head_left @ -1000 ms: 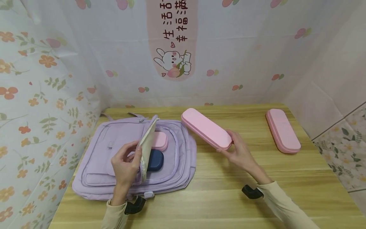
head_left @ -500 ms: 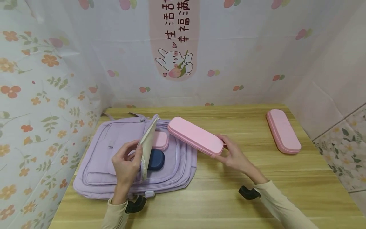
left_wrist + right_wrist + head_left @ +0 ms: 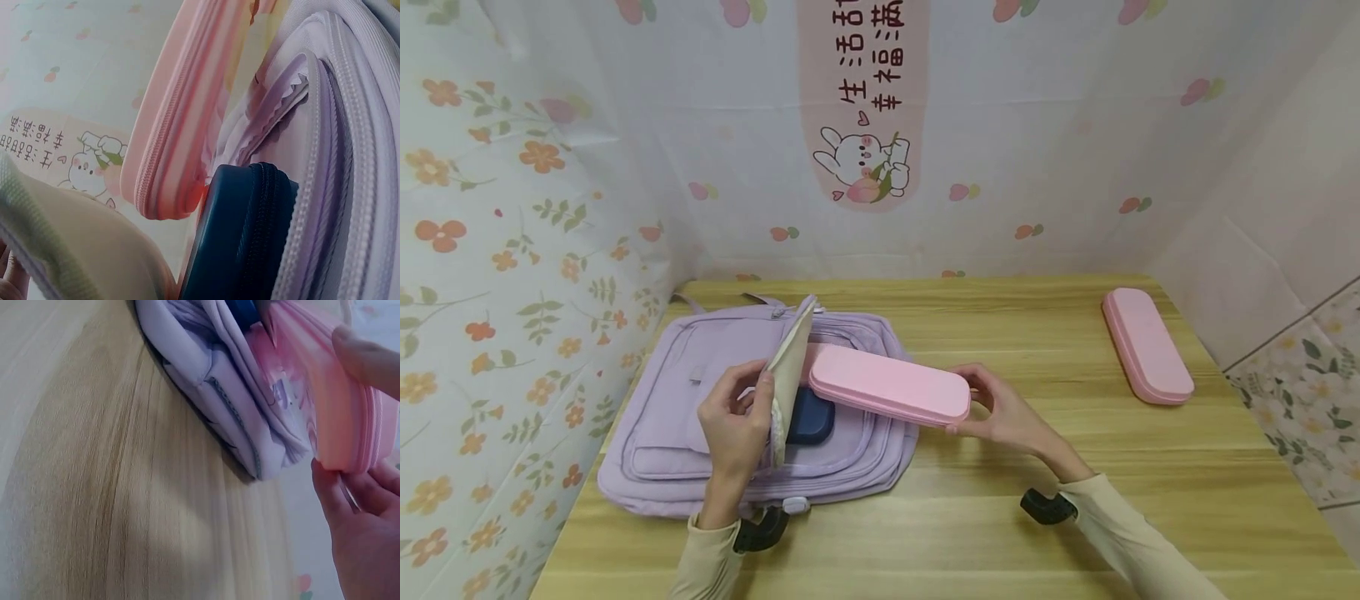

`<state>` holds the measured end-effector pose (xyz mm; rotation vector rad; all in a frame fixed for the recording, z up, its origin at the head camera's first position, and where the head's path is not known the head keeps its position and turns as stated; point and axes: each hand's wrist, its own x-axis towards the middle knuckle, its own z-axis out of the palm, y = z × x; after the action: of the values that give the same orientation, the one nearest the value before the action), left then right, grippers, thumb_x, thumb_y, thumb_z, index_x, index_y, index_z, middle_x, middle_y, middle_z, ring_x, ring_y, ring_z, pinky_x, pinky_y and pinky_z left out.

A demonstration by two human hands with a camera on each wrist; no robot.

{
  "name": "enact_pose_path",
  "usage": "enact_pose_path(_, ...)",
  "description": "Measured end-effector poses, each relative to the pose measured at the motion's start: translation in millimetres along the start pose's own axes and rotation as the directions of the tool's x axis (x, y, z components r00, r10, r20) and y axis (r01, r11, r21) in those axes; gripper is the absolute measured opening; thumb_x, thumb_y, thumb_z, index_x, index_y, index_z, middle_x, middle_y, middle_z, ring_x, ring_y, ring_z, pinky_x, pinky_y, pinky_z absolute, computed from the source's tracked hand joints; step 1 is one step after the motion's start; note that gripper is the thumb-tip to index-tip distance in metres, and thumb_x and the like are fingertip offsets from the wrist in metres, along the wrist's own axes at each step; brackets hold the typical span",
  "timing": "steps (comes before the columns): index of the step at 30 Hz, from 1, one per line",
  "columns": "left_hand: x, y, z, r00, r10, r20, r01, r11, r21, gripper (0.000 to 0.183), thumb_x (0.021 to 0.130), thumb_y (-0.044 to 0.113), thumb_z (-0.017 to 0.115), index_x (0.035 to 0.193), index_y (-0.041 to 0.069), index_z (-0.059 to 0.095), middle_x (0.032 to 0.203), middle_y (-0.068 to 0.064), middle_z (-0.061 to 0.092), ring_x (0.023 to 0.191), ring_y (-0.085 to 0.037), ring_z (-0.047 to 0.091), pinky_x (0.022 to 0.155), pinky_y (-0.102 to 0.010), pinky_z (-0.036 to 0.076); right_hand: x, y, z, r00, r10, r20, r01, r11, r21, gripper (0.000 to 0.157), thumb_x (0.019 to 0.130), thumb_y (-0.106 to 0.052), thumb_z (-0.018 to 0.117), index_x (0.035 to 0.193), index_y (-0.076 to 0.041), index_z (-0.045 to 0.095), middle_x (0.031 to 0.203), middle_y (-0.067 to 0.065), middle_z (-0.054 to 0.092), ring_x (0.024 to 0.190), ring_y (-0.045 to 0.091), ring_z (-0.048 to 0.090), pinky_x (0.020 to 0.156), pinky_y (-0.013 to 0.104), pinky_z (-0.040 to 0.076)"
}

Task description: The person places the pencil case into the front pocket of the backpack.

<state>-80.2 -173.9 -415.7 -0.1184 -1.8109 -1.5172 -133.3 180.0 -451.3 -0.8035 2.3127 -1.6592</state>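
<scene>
A lilac backpack (image 3: 662,400) lies flat on the wooden table, its front pocket unzipped. My left hand (image 3: 737,417) pinches the edge of the pocket flap (image 3: 790,375) and holds it raised, pale lining facing right. A pink zippered pencil case (image 3: 891,385) is in my right hand (image 3: 1000,412), gripped at its right end between thumb and fingers. Its far end hangs over the pocket opening, beside the flap. Inside the pocket sits a dark blue zippered case (image 3: 231,231). Another pink case in there is mostly hidden behind the held one.
A second long pink case (image 3: 1147,346) lies at the table's right side. Behind the wooden table (image 3: 925,517) hangs a printed cloth (image 3: 1037,150), and a floral cloth (image 3: 512,292) covers the left side.
My right hand has moved left with the pencil case, bringing its far end over the pocket and turning it closer to level. The left hand still holds the flap raised.
</scene>
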Motion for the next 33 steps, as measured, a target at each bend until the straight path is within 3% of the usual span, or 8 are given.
enact_pose_path(5, 0.1, 0.8, 1.7, 1.0, 0.016, -0.003, -0.016, 1.0, 0.005, 0.017, 0.086, -0.013, 0.065, 0.102, -0.014, 0.071, 0.095, -0.024, 0.072, 0.086, -0.001, 0.069, 0.068, -0.008, 0.057, 1.4, 1.6, 1.3, 0.999, -0.029, 0.036, 0.027, 0.999, 0.045, 0.073, 0.073, -0.005, 0.09, 0.137, -0.003, 0.054, 0.135, 0.015, 0.06, 0.12, 0.015, 0.06, 0.106, 0.022, 0.05)
enact_pose_path(8, 1.0, 3.2, 2.4, 1.0, 0.016, 0.004, -0.015, 1.0, -0.004, 0.017, 0.087, -0.012, 0.065, 0.102, -0.013, 0.071, 0.095, -0.03, 0.07, 0.087, -0.001, 0.069, 0.069, -0.009, 0.058, 2.7, 1.3, 3.4, 0.999, -0.049, 0.018, 0.049, 0.999, 0.013, 0.075, 0.072, -0.004, 0.09, 0.139, -0.006, 0.056, 0.136, 0.012, 0.06, 0.121, 0.013, 0.059, 0.106, 0.023, 0.051)
enact_pose_path(14, 2.9, 6.8, 4.7, 1.0, 0.012, 0.008, -0.011, 0.999, -0.04, 0.017, 0.087, -0.012, 0.064, 0.102, -0.014, 0.07, 0.096, -0.021, 0.072, 0.087, -0.004, 0.07, 0.07, -0.012, 0.059, 8.0, -3.3, 9.7, 0.996, -0.08, -0.04, 0.077, 0.996, -0.052, 0.078, 0.07, -0.007, 0.093, 0.137, 0.0, 0.055, 0.133, 0.012, 0.063, 0.118, 0.015, 0.06, 0.104, 0.027, 0.053)
enact_pose_path(22, 2.7, 11.1, 8.5, 1.0, -0.005, 0.014, 0.006, 0.998, -0.063, 0.016, 0.088, -0.012, 0.064, 0.102, -0.014, 0.07, 0.098, 0.002, 0.072, 0.088, -0.005, 0.071, 0.072, -0.015, 0.061, 17.2, -7.5, 20.6, 0.996, -0.059, -0.072, 0.059, 0.998, 0.003, 0.07, 0.068, 0.002, 0.091, 0.13, 0.0, 0.059, 0.128, 0.015, 0.064, 0.116, 0.017, 0.062, 0.104, 0.029, 0.055)
enact_pose_path(27, 2.2, 12.7, 15.0, 1.0, 0.01, 0.012, -0.009, 0.997, -0.079, 0.016, 0.088, -0.012, 0.064, 0.102, -0.013, 0.07, 0.098, -0.001, 0.072, 0.088, -0.007, 0.071, 0.073, -0.016, 0.061, 24.0, -11.4, 30.9, 0.992, -0.084, -0.094, 0.084, 0.996, -0.002, 0.072, 0.067, -0.004, 0.094, 0.131, -0.004, 0.061, 0.126, 0.013, 0.062, 0.111, 0.02, 0.062, 0.099, 0.025, 0.057)
enact_pose_path(33, 1.4, 13.1, 19.2, 0.999, 0.036, 0.013, -0.035, 0.996, -0.085, 0.016, 0.088, -0.011, 0.064, 0.103, -0.012, 0.071, 0.095, -0.004, 0.072, 0.086, -0.006, 0.071, 0.072, -0.016, 0.061, 35.1, -12.3, 50.1, 0.979, -0.161, -0.128, 0.151, 0.985, -0.083, 0.072, 0.065, -0.009, 0.096, 0.129, -0.004, 0.065, 0.116, 0.012, 0.066, 0.104, 0.021, 0.065, 0.094, 0.033, 0.061)
